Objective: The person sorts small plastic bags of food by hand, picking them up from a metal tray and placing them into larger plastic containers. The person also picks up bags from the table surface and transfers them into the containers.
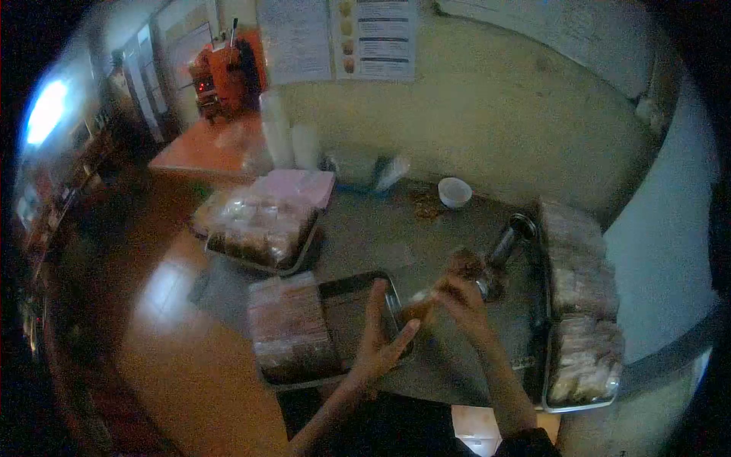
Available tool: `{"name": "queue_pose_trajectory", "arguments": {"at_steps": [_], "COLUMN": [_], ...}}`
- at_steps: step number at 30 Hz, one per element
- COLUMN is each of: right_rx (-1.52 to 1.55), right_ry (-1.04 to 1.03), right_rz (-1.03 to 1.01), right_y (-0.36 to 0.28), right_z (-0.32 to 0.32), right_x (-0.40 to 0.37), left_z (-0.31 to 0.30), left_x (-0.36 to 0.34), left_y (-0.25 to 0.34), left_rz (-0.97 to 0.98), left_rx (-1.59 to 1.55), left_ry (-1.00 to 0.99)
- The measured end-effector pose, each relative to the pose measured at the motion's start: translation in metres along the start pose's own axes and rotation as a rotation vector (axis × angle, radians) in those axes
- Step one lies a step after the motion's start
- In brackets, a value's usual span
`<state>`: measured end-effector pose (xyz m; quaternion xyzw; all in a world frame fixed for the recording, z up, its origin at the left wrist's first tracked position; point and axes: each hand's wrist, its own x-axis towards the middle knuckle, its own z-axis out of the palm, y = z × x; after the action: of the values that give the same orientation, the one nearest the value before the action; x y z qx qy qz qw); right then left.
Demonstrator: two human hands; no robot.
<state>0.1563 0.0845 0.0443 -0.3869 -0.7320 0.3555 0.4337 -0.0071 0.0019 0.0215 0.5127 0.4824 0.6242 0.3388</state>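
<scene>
My left hand [381,343] is over the right side of a dark tray [352,285], its thumb and fingers spread apart. Wrapped flat packs [289,324] fill the left part of that tray. My right hand [461,303] has its fingers pressed together on a small brown wrapped item [417,310], blurred, just beyond the tray's right rim. Behind the right hand lie brownish items [466,264] and a dark metallic cylinder [509,240], which leans on the table.
Another tray of wrapped packs [263,228] stands at the back left beside pink sheets [297,185]. Stacked packs [582,305] line the right edge. A white bowl [454,193] sits near the wall, with white cups [306,146] further left. An orange table [217,145] stands behind.
</scene>
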Motion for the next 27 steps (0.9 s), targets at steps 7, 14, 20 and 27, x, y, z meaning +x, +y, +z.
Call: {"name": "queue_pose_trajectory", "arguments": {"at_steps": [7, 14, 20, 27], "right_rx": [-0.74, -1.216, -0.259, -0.536], "right_ry": [0.092, 0.262, 0.169, 0.047], "right_rz": [-0.01, 0.061, 0.131, 0.047], "right_y": [0.047, 0.155, 0.042, 0.036], "right_z": [-0.007, -0.009, -0.029, -0.023], "right_x": [0.048, 0.081, 0.062, 0.051], "left_z": [-0.012, -0.031, -0.044, -0.046], "left_x": [0.007, -0.001, 0.003, -0.001], "left_y": [0.018, 0.016, 0.006, -0.01], "left_rz": [-0.52, -0.59, -0.534, -0.498], "left_rx": [-0.268, -0.625, -0.48, -0.423], "left_ry": [-0.103, -0.125, -0.057, 0.035]}}
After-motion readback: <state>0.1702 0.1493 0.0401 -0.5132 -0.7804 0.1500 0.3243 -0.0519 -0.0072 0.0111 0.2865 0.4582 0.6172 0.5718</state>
